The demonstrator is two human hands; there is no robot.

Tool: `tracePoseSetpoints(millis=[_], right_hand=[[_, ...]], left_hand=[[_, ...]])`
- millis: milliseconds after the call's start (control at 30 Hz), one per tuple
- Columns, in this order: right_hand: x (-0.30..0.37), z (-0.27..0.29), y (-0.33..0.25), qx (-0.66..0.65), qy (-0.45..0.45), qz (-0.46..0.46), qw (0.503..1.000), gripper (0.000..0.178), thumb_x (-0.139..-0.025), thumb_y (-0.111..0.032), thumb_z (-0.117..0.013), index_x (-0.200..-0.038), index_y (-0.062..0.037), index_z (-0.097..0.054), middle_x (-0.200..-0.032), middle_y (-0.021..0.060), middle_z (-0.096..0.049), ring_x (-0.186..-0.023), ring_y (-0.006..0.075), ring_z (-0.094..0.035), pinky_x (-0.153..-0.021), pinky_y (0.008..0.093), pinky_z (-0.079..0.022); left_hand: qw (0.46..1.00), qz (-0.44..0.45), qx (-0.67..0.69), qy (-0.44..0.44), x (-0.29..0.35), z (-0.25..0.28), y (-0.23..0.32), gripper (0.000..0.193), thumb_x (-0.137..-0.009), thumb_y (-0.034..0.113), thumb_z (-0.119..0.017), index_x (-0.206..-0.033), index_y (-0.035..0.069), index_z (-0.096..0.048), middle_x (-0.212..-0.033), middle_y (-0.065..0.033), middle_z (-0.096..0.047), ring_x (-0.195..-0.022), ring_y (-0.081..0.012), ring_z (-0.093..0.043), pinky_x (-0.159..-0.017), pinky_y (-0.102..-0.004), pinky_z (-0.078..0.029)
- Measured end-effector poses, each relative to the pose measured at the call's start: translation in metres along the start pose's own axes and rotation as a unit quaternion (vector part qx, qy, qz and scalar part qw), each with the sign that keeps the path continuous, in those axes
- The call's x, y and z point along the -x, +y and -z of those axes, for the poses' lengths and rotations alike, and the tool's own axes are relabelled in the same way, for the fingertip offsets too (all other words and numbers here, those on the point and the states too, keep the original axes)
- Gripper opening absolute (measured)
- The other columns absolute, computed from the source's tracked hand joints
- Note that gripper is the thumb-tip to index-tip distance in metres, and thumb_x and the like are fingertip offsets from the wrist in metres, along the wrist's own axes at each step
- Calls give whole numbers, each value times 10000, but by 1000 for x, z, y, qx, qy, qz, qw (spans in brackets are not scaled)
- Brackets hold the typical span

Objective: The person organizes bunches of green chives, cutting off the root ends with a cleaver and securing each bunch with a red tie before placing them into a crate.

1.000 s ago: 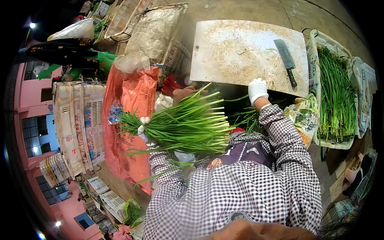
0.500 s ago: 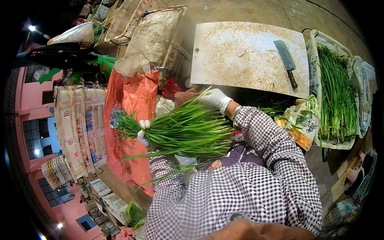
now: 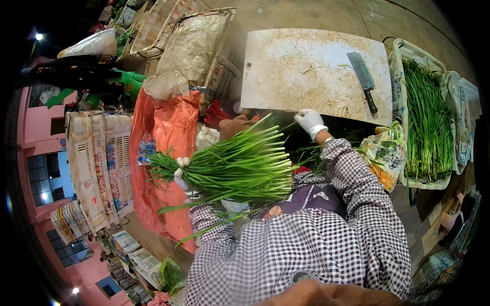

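Observation:
My left hand [image 3: 181, 172], in a white glove, is wrapped round a big bunch of garlic chives [image 3: 240, 166] near its leafy end. The pale stem ends point right, and a few long leaves droop over my left sleeve. To the right, apart from the bunch, my right hand [image 3: 310, 121], also gloved in white, is closed by the near edge of a worn white board [image 3: 306, 66]. Thin green strands trail from its fingertips, seemingly loose chive leaves. More loose leaves show in the dark space below that hand.
A cleaver [image 3: 362, 76] lies on the board, black handle toward me. Right of it stands a white plastic basket [image 3: 399, 102] full of chives, with a printed plastic bag [image 3: 385, 153] beside it. An orange-red sack [image 3: 171, 125] and stacked crates [image 3: 102, 163] are at left.
My right hand has moved right, away from the top of the bunch, with thin green strands at its fingers. The pale stem ends now show more plainly. My left hand keeps its grip.

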State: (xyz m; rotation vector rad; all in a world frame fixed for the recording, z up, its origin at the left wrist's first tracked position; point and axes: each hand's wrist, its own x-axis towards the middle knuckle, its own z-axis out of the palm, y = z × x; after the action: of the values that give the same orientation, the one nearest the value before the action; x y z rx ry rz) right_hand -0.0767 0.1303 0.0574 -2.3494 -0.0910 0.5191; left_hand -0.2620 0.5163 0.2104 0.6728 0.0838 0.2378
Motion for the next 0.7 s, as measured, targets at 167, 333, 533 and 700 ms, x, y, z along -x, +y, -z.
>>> tracePoseSetpoints(millis=[167,333,533,700], right_hand=[[49,26,-6,217,82,63,971,261,-822,-289,-682,-995,-95,-709,-972,117,-669,-973,295,-626,-829,415,-508],[41,12,-13,-179,-115,157,964,365,-912,-378,-602,-1077,-61,-679,-1013,121,-682,-953,257,-641,-830,388,-505],[75,4,-12,-394,-447,73,800,369,-974,-375,-554,-975,-21,-658,-768,9,-599,-662,112,-511,-629,270,-455],[92,27,-27,-366,-405,48,836,257,-945,-267,-628,-853,-28,-635,-660,-13,-554,-569,63,-489,-527,231,-412]], left_hand=[[999,-29,15,34,22,10,-3,207,-845,208,-603,-967,115,-464,-944,-18,-514,-950,-186,-532,-917,-384,-448],[999,-22,23,39,-3,51,-14,215,-843,228,-584,-997,117,-483,-975,-26,-520,-966,-195,-529,-927,-413,-447],[970,144,165,-107,-16,71,-19,253,-889,246,-576,-1119,147,-610,-1202,-121,-613,-1083,-336,-609,-912,-540,-489],[984,112,104,-89,-8,121,0,274,-936,270,-507,-1116,91,-612,-1213,-216,-610,-1072,-387,-623,-870,-580,-524]])
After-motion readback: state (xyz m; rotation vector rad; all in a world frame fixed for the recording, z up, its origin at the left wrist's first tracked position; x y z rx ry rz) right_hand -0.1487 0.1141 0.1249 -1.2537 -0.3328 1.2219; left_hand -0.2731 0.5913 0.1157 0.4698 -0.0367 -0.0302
